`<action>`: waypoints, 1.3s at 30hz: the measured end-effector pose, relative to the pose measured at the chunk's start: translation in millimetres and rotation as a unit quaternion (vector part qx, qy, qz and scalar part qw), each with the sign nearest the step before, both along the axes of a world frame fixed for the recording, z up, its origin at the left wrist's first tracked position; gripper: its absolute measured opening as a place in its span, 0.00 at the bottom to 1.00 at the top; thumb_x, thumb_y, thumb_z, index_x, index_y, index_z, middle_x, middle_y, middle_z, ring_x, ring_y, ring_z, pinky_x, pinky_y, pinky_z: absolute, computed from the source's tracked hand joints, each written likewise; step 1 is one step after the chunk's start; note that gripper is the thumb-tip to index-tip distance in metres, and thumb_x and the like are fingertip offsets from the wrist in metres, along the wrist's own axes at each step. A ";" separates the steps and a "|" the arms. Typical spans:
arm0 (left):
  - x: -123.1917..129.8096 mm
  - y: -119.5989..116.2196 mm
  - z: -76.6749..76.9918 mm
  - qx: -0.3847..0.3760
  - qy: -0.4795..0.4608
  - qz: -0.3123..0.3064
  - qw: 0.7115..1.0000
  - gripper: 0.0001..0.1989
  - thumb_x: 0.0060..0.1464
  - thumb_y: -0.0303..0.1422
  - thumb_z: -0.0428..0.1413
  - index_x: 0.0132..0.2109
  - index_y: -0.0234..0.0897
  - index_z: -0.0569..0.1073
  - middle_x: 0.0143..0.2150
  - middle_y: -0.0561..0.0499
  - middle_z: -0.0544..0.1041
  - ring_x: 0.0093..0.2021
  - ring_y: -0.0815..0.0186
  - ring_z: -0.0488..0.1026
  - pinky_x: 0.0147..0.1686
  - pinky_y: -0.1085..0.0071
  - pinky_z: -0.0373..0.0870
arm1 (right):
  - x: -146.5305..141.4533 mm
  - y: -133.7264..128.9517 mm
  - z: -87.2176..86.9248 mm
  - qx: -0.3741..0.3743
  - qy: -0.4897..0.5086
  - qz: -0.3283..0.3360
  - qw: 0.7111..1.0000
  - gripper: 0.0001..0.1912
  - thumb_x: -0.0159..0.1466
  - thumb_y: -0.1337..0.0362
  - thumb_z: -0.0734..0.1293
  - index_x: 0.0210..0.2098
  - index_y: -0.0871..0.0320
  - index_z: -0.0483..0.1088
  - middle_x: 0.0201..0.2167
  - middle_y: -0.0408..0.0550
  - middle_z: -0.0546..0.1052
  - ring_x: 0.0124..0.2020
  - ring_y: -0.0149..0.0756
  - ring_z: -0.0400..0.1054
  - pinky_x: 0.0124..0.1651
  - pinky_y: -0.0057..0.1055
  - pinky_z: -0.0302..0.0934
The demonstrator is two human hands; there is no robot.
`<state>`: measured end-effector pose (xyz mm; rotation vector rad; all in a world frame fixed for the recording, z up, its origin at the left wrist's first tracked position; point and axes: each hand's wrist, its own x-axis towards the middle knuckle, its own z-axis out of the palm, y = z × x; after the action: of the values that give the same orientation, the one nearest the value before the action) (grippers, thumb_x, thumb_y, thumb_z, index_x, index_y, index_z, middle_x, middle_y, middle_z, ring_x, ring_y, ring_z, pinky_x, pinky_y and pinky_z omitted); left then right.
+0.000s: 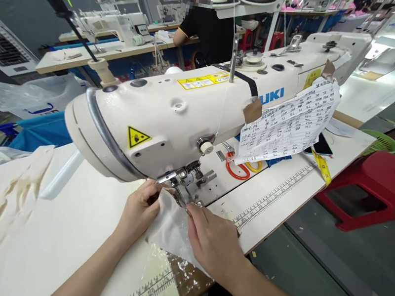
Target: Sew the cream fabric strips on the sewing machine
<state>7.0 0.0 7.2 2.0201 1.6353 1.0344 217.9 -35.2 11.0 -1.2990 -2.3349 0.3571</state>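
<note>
left hand (140,209) – pinching white cloth (170,226) | right hand (215,241) – half-curled against it, grip unclear

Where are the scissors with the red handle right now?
In the head view, the scissors lie just right of centre on the white tabletop, beyond the right hand and by the lower left corner of the handwritten sheet.

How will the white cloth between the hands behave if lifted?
Probably floppy: the white cloth looks like thin fabric. Likely light too, since it appears small beside the sewing machine. It may catch if pulled, as its upper end sits close to the machine's metal parts.
</note>
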 end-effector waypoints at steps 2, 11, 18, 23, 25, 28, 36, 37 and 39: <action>1.6 -1.4 -0.2 0.018 0.028 0.002 0.999 0.11 0.56 0.33 0.50 0.38 0.39 0.78 0.35 0.49 0.77 0.37 0.62 0.75 0.34 0.70 0.70 | -0.7 -0.1 -0.2 0.004 -0.006 0.002 1.000 0.13 0.72 0.68 0.57 0.54 0.60 0.66 0.37 0.49 0.79 0.31 0.40 0.76 0.26 0.33 0.62; 6.3 4.4 -2.9 0.072 0.140 0.008 0.988 0.11 0.49 0.31 0.49 0.39 0.38 0.73 0.36 0.46 0.76 0.37 0.59 0.73 0.35 0.66 0.71 | -1.9 -2.8 -4.2 0.035 -0.037 0.003 0.999 0.15 0.71 0.70 0.60 0.57 0.62 0.63 0.38 0.50 0.78 0.30 0.41 0.74 0.25 0.35 0.64; -1.5 3.0 0.0 0.019 0.066 0.013 0.998 0.08 0.56 0.36 0.52 0.36 0.40 0.74 0.38 0.49 0.79 0.39 0.61 0.76 0.38 0.68 0.71 | -2.2 -3.0 -3.1 0.009 -0.030 0.002 0.999 0.15 0.70 0.69 0.61 0.56 0.61 0.64 0.39 0.51 0.79 0.32 0.40 0.75 0.28 0.32 0.66; -4.0 0.1 1.1 -0.003 0.037 0.026 0.999 0.08 0.56 0.39 0.55 0.35 0.40 0.75 0.40 0.50 0.80 0.41 0.61 0.77 0.40 0.69 0.72 | -3.7 -1.7 2.4 -0.014 -0.035 0.001 0.999 0.15 0.71 0.69 0.60 0.57 0.62 0.64 0.39 0.53 0.80 0.34 0.40 0.76 0.29 0.31 0.67; -3.3 -0.4 0.9 0.012 0.048 0.019 0.999 0.08 0.57 0.38 0.55 0.35 0.41 0.74 0.40 0.51 0.80 0.40 0.62 0.76 0.40 0.69 0.72 | -5.0 -0.8 2.5 -0.010 -0.032 -0.002 0.999 0.15 0.72 0.69 0.59 0.57 0.62 0.64 0.39 0.52 0.79 0.34 0.41 0.76 0.29 0.32 0.67; -1.5 0.2 0.4 0.089 0.093 -0.015 0.992 0.06 0.58 0.32 0.53 0.34 0.40 0.73 0.38 0.51 0.79 0.39 0.63 0.76 0.38 0.69 0.72 | -7.6 0.7 0.1 0.000 -0.039 -0.008 0.999 0.15 0.71 0.70 0.60 0.57 0.62 0.64 0.39 0.52 0.79 0.32 0.40 0.75 0.28 0.32 0.67; -0.9 -6.0 11.4 0.161 0.223 -0.156 0.949 0.14 0.59 0.21 0.47 0.47 0.37 0.73 0.45 0.44 0.76 0.44 0.60 0.72 0.42 0.63 0.74 | 4.8 -21.6 -1.4 0.003 -0.032 -0.029 0.999 0.19 0.67 0.73 0.62 0.57 0.64 0.63 0.38 0.53 0.80 0.32 0.44 0.77 0.27 0.34 0.66; 0.0 -8.6 13.8 0.151 0.233 -0.164 0.947 0.15 0.60 0.21 0.47 0.49 0.37 0.73 0.46 0.43 0.75 0.44 0.59 0.72 0.42 0.62 0.74 | 11.3 -29.5 -0.8 -0.011 -0.013 -0.023 1.000 0.17 0.67 0.74 0.61 0.54 0.62 0.64 0.37 0.52 0.80 0.32 0.43 0.77 0.28 0.34 0.66; 4.2 -14.1 17.4 0.132 0.260 -0.163 0.943 0.16 0.61 0.23 0.47 0.52 0.36 0.73 0.48 0.41 0.74 0.46 0.57 0.70 0.44 0.60 0.75 | 26.3 -46.1 -0.6 -0.027 0.039 -0.010 0.999 0.14 0.66 0.74 0.59 0.50 0.58 0.64 0.35 0.48 0.80 0.30 0.41 0.77 0.27 0.34 0.65</action>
<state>11.2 -14.1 24.6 2.8109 1.3499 0.6571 244.3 -81.3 10.4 -1.3091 -2.2593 0.4586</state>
